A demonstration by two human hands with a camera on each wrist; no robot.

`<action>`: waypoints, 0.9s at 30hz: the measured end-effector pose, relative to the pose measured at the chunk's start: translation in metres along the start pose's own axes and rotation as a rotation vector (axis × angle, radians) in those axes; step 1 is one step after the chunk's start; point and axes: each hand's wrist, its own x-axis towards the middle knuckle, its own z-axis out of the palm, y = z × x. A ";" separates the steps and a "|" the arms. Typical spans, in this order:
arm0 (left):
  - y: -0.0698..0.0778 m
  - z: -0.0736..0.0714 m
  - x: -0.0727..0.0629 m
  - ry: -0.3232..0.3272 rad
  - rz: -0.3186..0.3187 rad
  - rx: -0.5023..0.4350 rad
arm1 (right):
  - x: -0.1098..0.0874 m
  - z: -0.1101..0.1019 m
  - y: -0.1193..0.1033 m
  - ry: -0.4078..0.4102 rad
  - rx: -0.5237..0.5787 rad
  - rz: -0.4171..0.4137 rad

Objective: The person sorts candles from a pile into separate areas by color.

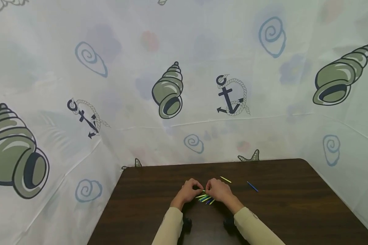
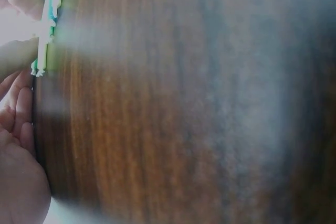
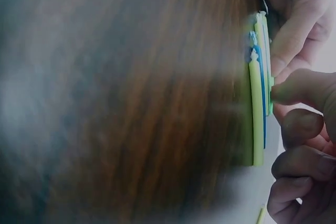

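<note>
In the head view, my left hand (image 1: 189, 191) and right hand (image 1: 218, 190) meet over a small pile of thin yellow-green and blue sticks (image 1: 204, 198) on the table. Between the fingertips of both hands runs a thin yellow-green stick (image 1: 203, 191), pinched from either side, though the fingers partly hide it. In the right wrist view, sticks (image 3: 256, 108) with pale, ragged, wick-like tips lie beside the fingers. The left wrist view catches more stick ends (image 2: 42, 59) at its left edge, next to bright glare.
Beyond my right hand lies a single yellow stick (image 1: 225, 179), with a blue stick (image 1: 252, 186) farther right. The dark brown wooden table (image 1: 294, 204) ends against a white curtain (image 1: 202, 143) printed with shells and anchors.
</note>
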 end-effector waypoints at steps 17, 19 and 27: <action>-0.010 0.008 0.003 0.007 0.019 -0.035 | 0.008 -0.010 0.012 -0.119 -0.038 -0.040; -0.003 0.003 -0.001 0.002 0.020 -0.040 | 0.010 -0.017 0.012 -0.125 -0.041 -0.039; 0.002 -0.007 -0.005 0.018 0.051 -0.131 | 0.023 -0.038 0.011 -0.085 -0.089 -0.003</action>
